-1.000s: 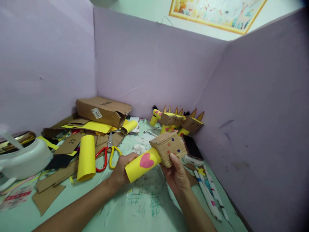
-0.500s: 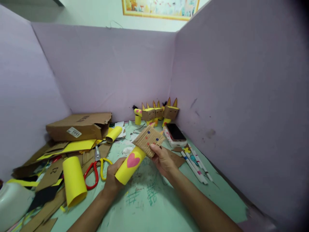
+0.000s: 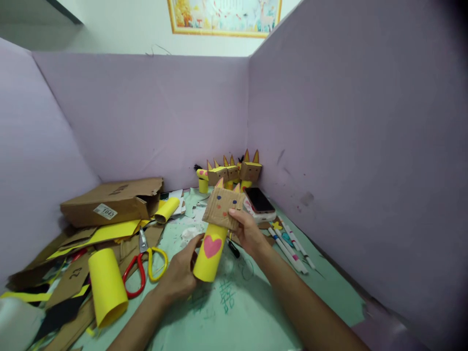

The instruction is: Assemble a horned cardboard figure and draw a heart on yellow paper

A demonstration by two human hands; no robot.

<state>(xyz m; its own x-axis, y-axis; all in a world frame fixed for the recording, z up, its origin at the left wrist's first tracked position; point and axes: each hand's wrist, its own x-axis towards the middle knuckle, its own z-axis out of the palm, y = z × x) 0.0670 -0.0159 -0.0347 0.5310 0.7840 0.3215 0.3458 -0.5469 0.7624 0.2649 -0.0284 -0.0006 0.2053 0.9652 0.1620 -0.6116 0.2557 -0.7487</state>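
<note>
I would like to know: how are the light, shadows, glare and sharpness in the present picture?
In the head view, light looks soft, with a dim shadow on the green tabletop below the heart-marked tube; the head view's phone screen shows no strong glare; the head view also darkens at its upper right corner, and the white object at lower left looks blurred.

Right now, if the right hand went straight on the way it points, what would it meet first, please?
Probably the cardboard head, which the right hand is touching; depth beyond it is unclear.
</note>
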